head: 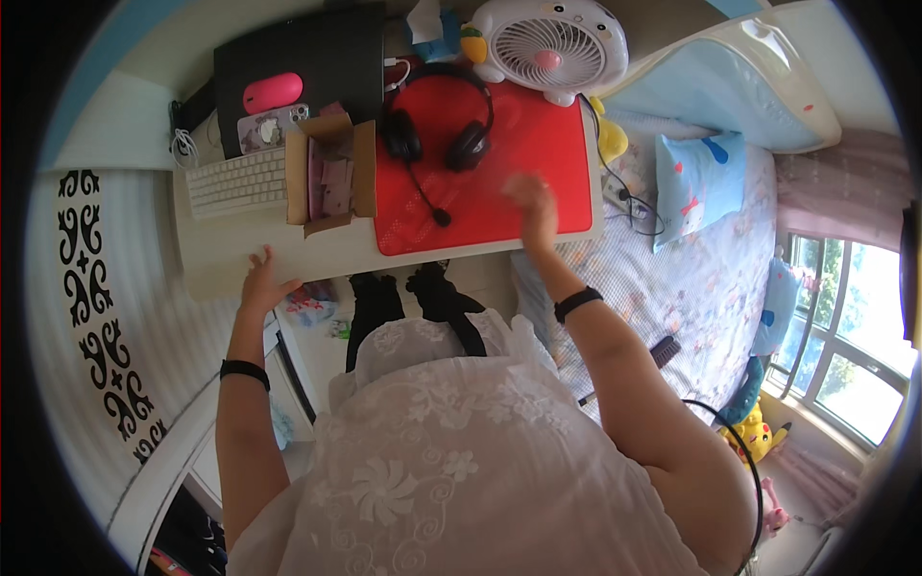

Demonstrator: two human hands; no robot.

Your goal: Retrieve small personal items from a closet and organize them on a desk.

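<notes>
My left hand (264, 284) is at the front left edge of the white desk (216, 252), fingers apart and holding nothing. Over the right part of a red desk mat (555, 151) is my right hand (534, 209), blurred; whether it touches the mat is unclear, and I see nothing in it. Black headphones with a boom microphone (472, 144) lie on the mat, left of that hand. An open cardboard box (366, 169) holding small pinkish packets (335, 187) stands between the mat and a white keyboard (238, 180).
Behind the keyboard are a black laptop (338, 57), a pink oval case (272, 93) and a phone (270, 129). A white fan (551, 54) stands at the back right, near a tissue pack (432, 32). To the right is a bed (619, 288) with a blue pillow (699, 187) and a brush (664, 351).
</notes>
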